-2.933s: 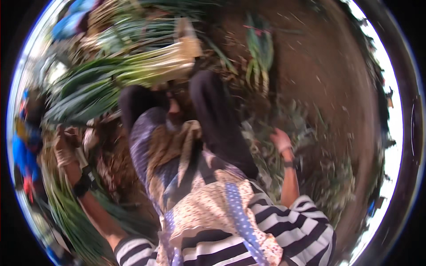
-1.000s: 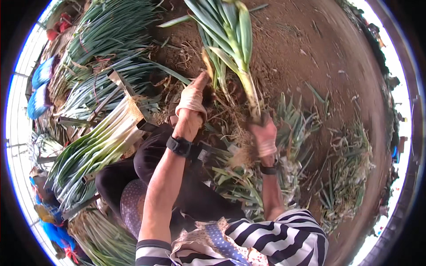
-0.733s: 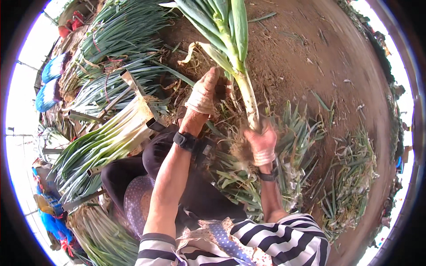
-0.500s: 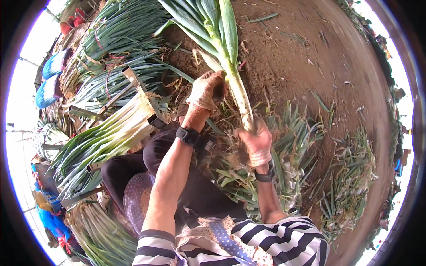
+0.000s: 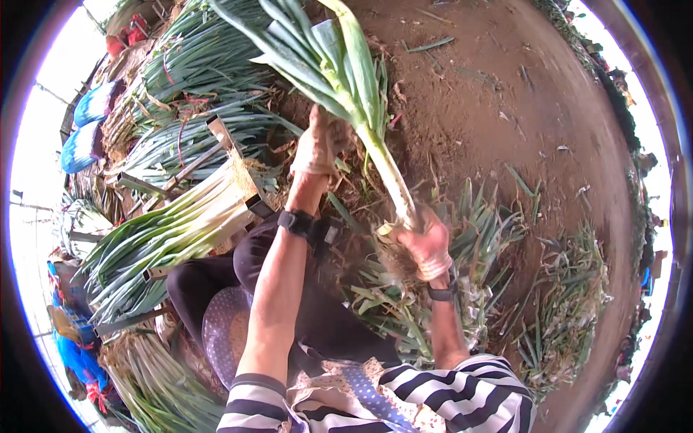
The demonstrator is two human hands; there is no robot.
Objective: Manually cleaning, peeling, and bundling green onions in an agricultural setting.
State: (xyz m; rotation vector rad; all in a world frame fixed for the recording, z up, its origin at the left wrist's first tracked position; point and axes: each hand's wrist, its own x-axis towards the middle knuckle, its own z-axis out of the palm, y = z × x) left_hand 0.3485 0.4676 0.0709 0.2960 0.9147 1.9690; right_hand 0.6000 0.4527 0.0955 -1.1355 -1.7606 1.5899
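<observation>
My gloved right hand (image 5: pixel 426 249) is closed round the root end of a large green onion (image 5: pixel 386 167), whose white stalk slants up to broad green leaves at the top. A short pale piece (image 5: pixel 383 229) sticks out beside the thumb; what it belongs to I cannot make out. My gloved left hand (image 5: pixel 316 150) is left of the stalk, just under the leaves, with its thumb up and apart from the fingers. Its fingers are shaded, and nothing shows gripped in them.
Left of my knees, a metal frame (image 5: pixel 256 206) holds a stack of green onions (image 5: pixel 173 224). More green onion bundles (image 5: pixel 209 61) lie behind it and at lower left (image 5: pixel 155 368). Stripped leaves (image 5: pixel 473 216) are heaped by my right hand, with another heap (image 5: pixel 570 296) farther right on bare soil (image 5: pixel 476 108).
My left hand has come away from the stalk, up and to the left, and its thumb has spread. The green onion's top has tipped left; my right hand still holds its lower end.
</observation>
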